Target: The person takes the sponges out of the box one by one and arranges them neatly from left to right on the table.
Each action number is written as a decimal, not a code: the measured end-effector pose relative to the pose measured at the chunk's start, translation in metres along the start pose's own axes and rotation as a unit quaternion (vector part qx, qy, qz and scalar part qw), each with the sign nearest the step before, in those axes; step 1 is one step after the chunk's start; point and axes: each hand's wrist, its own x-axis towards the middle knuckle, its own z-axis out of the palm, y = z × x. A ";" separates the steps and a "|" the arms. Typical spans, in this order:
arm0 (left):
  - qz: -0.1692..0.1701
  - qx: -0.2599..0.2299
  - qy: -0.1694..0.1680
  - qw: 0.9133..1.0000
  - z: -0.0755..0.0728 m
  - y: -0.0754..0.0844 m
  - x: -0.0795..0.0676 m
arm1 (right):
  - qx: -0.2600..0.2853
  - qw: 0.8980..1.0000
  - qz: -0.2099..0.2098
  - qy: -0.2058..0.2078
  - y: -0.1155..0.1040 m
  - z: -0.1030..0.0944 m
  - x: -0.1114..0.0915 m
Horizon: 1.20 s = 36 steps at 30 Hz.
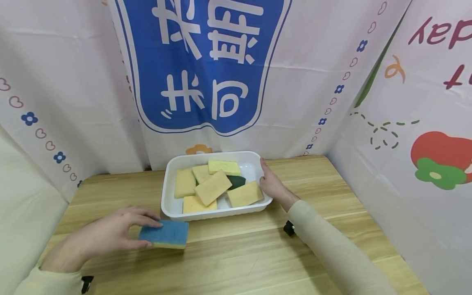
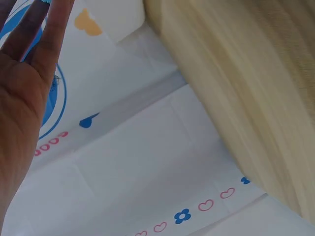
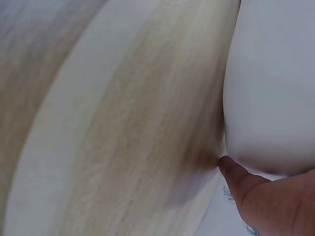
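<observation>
Pale sleeves (image 1: 332,250) come nearest the head camera, reaching up from 7 and 5 o'clock over a wooden table (image 1: 236,254). At 8 o'clock the left hand (image 1: 114,229) pinches a blue-topped sponge (image 1: 166,230) between thumb and fingers by its 9 o'clock end. From that grip the sponge lies toward 3 o'clock, its long axis roughly 9 to 3. Toward 2 o'clock from the sponge sits a white tray (image 1: 170,184), long axis nearly the same; the relation that counts is the small offset between the sponge and the tray's 8 o'clock corner, with the left hand far nearer to the sponge. Whether sponge and tray touch, I cannot tell. Yellow slabs (image 1: 213,187) and a dark green piece (image 1: 237,181) lie in the tray. At its 3 o'clock end, the right hand (image 1: 272,184) holds the rim.

From the left wrist, the palm shows at 10 o'clock, fingers running out past the top edge; the pinch itself is cut off.

From the right wrist, the tray's outer wall fills 2 o'clock, and one digit presses its lower edge around 4 o'clock; the others are hidden.
</observation>
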 end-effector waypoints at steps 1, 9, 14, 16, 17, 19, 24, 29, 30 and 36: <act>0.000 0.001 -0.003 1.000 0.002 -0.001 0.000 | 0.000 1.000 0.001 0.000 0.001 0.000 0.001; -0.030 -0.021 -0.050 0.998 0.011 -0.006 0.002 | -0.003 1.000 0.005 0.001 0.002 0.000 0.001; -0.035 -0.024 -0.055 0.998 0.016 -0.007 0.003 | -0.001 1.000 0.001 0.000 0.003 0.000 0.002; -0.036 -0.023 -0.053 0.998 0.019 -0.008 0.003 | 0.000 1.000 0.000 0.000 0.003 0.000 0.002; -0.041 -0.027 -0.054 0.997 0.020 -0.008 0.002 | 0.000 1.000 -0.001 0.000 0.003 0.000 0.002; -0.050 -0.031 -0.057 0.997 0.022 -0.008 0.003 | 0.001 1.000 -0.002 0.001 0.002 0.000 0.001; -0.062 -0.029 -0.066 0.995 0.027 -0.008 0.005 | -0.002 1.000 -0.003 0.000 0.002 0.000 0.001; -0.055 -0.029 -0.064 0.996 0.031 -0.009 0.006 | -0.003 1.000 -0.007 0.002 0.000 0.000 0.000; -0.053 -0.030 -0.062 0.996 0.032 -0.009 0.006 | -0.003 1.000 -0.008 0.003 0.001 0.000 0.000; -0.048 -0.009 -0.050 0.998 0.039 -0.010 0.007 | -0.003 1.000 -0.011 0.003 0.002 0.000 0.001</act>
